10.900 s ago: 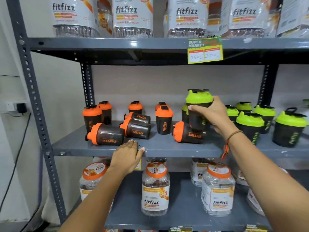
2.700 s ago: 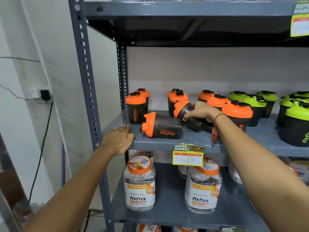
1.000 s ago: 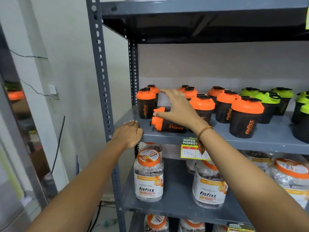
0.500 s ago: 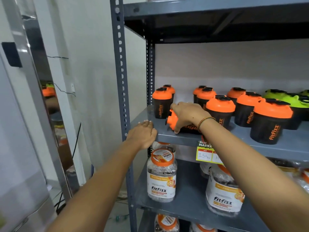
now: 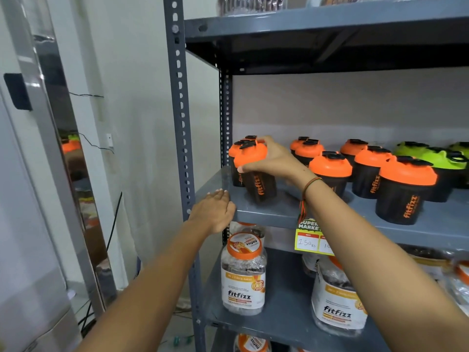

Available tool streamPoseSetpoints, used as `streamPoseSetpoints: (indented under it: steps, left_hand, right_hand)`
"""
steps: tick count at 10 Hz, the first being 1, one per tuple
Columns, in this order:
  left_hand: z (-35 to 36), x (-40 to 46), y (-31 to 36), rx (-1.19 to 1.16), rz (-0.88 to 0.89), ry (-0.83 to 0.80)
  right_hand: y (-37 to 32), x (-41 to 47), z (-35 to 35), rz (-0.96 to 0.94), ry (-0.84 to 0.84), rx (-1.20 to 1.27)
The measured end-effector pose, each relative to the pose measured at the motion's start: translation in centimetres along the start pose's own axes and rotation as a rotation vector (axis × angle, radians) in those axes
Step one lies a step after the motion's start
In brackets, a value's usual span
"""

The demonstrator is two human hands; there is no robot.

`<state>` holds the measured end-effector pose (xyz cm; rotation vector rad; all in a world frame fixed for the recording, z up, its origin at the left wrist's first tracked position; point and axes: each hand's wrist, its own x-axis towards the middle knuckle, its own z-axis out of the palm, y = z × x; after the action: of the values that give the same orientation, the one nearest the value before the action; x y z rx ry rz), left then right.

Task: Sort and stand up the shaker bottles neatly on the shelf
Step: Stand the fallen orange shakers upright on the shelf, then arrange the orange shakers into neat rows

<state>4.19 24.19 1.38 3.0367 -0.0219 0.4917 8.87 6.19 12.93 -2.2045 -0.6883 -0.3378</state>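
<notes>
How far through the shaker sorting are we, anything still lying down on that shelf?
Nearly done, as far as this view shows. The orange-lidded shakers stand upright on the left of the shelf, the green-lidded ones to their right; none in view lies on its side. In hand: the right hand grips the front-left orange shaker, upright, slightly tilted. The left hand rests on the shelf edge. Left: release it and square up the rows.

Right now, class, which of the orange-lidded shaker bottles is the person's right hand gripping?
The orange-lidded shaker bottle at the left end, nearest the shelf's front edge. The right hand wraps its lid; the other shakers stand untouched.
</notes>
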Motion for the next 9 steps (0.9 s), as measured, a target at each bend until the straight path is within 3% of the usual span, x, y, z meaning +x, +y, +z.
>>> streamPoseSetpoints:
  steps: [2, 9]
  left_hand:
    - [0.3, 0.0, -0.1, -0.008, 0.000, 0.014]
    - [0.2, -0.3, 0.3, -0.015, -0.002, 0.036]
  right_hand:
    - [0.3, -0.3, 2.6, 0.052, 0.136, 0.276]
    - [1.3, -1.2, 4.7, 0.051, 0.193, 0.259]
